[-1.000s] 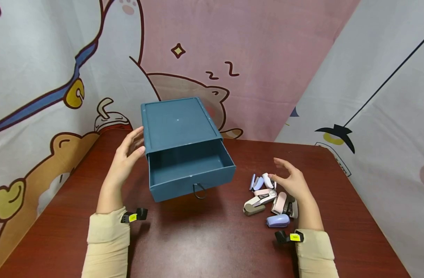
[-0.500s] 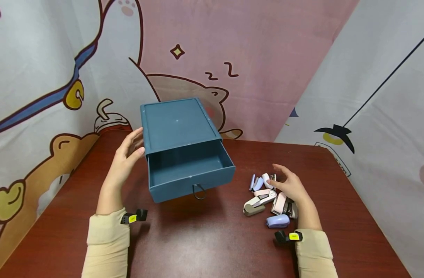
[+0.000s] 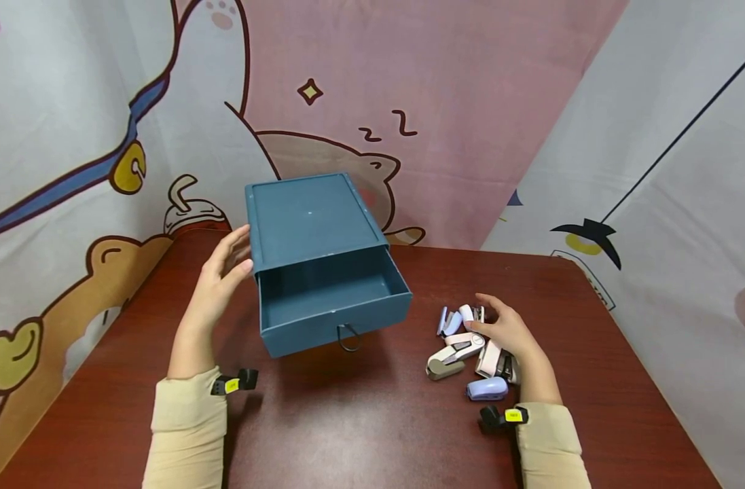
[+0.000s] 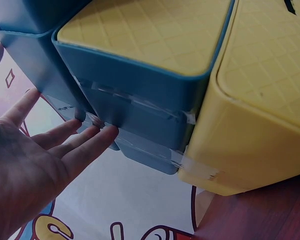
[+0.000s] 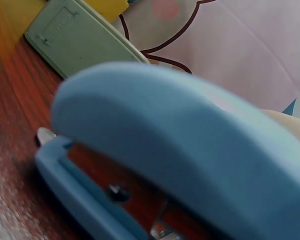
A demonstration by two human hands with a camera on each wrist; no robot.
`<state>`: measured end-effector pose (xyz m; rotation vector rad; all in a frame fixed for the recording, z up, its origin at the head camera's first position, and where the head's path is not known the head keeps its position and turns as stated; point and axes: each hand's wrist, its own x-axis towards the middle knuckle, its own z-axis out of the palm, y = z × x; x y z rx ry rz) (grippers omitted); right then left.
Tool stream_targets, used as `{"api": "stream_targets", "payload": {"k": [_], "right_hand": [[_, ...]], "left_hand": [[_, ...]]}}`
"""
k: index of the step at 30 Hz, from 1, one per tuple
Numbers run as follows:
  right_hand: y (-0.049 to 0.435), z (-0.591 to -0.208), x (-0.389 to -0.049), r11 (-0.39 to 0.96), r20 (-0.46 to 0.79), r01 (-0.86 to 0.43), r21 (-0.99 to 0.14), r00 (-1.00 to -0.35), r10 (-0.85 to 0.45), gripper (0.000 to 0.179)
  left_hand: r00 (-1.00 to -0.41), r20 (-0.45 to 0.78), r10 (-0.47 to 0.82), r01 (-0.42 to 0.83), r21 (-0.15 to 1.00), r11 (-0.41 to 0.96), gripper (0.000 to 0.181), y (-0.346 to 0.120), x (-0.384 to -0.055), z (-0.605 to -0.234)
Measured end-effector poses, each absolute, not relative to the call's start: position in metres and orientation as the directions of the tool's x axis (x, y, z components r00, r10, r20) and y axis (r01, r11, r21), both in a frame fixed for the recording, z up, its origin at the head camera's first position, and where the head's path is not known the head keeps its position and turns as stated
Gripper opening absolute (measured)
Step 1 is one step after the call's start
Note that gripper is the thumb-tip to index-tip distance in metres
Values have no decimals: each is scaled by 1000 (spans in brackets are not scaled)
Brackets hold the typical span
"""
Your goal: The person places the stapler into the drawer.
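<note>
A blue-grey drawer box [image 3: 314,221] stands left of centre with its drawer [image 3: 338,316] pulled out. My left hand [image 3: 216,288] rests its extended fingers at the box's left side; in the left wrist view its fingertips meet taped blue walls. At right, my right hand [image 3: 514,333] is low over a pile of small staplers, thumb and index finger on either side of a white stapler [image 3: 466,315]; firm contact is unclear. Around it lie a light-blue stapler [image 3: 452,324], a pale pink one [image 3: 466,341], a grey-green one [image 3: 443,369] and a periwinkle stapler [image 3: 487,388], large in the right wrist view.
Yellow boxes [image 4: 255,130] with a quilted top pattern sit beside the blue ones in the left wrist view. A wire-like pull loop [image 3: 349,337] hangs from the drawer front. The dark red table [image 3: 341,435] ends at a cartoon-printed cloth [image 3: 470,136] behind.
My right hand has come down and slightly left onto the white stapler, its thumb and index finger drawing closer together. The left hand and drawer box keep their places.
</note>
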<state>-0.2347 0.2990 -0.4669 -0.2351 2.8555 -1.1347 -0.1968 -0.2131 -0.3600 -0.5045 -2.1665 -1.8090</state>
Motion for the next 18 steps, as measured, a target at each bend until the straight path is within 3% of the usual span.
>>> {"api": "stream_targets", "payload": {"k": [18], "right_hand": [[296,-464,-233,761,-7,-102,-640,-990,-139,64]], "left_hand": [[-904,416,99,428,887,172,53,-204,-183,-342]]}}
